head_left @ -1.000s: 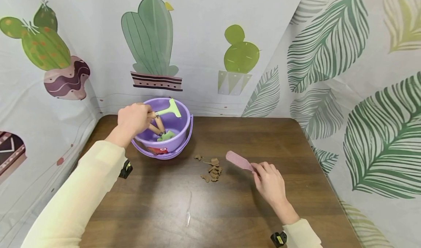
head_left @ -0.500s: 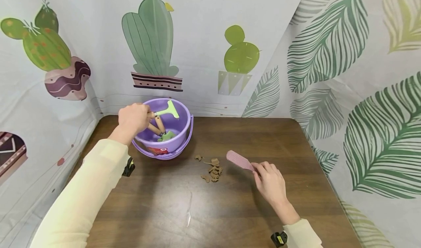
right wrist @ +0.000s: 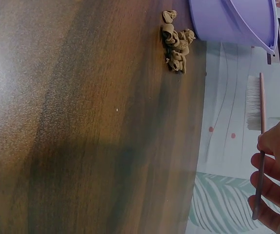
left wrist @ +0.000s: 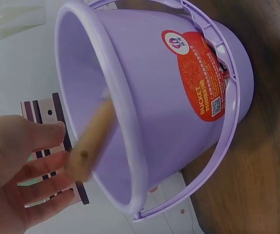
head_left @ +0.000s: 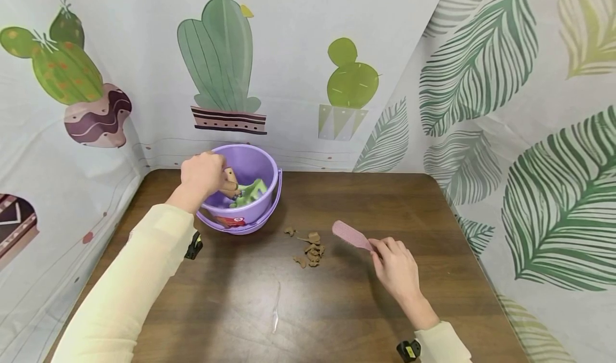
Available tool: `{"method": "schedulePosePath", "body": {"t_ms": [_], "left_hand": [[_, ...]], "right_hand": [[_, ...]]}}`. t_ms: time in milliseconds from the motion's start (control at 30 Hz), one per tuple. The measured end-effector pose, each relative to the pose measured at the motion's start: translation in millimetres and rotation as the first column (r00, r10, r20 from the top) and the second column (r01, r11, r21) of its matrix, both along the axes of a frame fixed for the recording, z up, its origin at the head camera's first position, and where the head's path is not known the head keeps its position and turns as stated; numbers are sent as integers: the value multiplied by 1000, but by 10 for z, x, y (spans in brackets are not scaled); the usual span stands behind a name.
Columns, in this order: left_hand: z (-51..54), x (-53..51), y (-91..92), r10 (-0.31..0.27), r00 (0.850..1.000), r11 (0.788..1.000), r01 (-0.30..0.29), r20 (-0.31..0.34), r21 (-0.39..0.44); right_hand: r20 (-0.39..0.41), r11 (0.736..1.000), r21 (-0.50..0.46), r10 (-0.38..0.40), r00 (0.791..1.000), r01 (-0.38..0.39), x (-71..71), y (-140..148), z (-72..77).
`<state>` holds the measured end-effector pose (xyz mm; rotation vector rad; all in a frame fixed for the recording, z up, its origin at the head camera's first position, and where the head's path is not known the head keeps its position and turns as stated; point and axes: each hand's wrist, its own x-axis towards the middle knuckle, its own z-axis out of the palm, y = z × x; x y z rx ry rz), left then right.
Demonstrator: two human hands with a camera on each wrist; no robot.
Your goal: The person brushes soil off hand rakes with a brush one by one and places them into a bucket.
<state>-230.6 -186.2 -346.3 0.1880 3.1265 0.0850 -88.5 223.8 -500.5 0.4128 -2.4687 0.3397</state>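
My left hand (head_left: 204,173) is over the left rim of the purple bucket (head_left: 231,214). In the left wrist view its thumb and fingers are spread apart, with a blurred wooden handle (left wrist: 93,139) just beyond the fingertips, tipping inside the rim. Green tool heads (head_left: 252,193) lie in the bucket beside other wooden handles. My right hand (head_left: 397,267) grips a pink brush (head_left: 351,234) by its handle above the table; its pale bristles (right wrist: 253,103) show in the right wrist view. Brown curled scraps (head_left: 314,250) lie between bucket and brush.
The dark wooden table (head_left: 356,320) runs back to a printed cloth wall (head_left: 293,85). Hanging down the bucket's front is its purple carrying handle (head_left: 276,205). A thin clear strip (head_left: 276,315) lies on the table near the front.
My left hand has let go of the light-green rake-like tool, whose head has dropped from above the rim into the bucket. That hand moved slightly right. The right hand and brush stay put.
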Motion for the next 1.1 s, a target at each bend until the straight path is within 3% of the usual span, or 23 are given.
{"method": "schedulePosePath", "body": {"t_ms": [700,867,1100], "left_hand": [[7,148,-28,-69,997,998,69,-40,9],[-8,210,-32,-105,990,994,107,-91,23],[-16,315,-37,-156,970,986,165,-185,36]], "right_hand": [[17,1000,-6,-22,1000,22,-8,22,13],[32,999,-11,-35,999,35,-2,36,17],[37,998,-36,-45,998,46,0,65,12]]}}
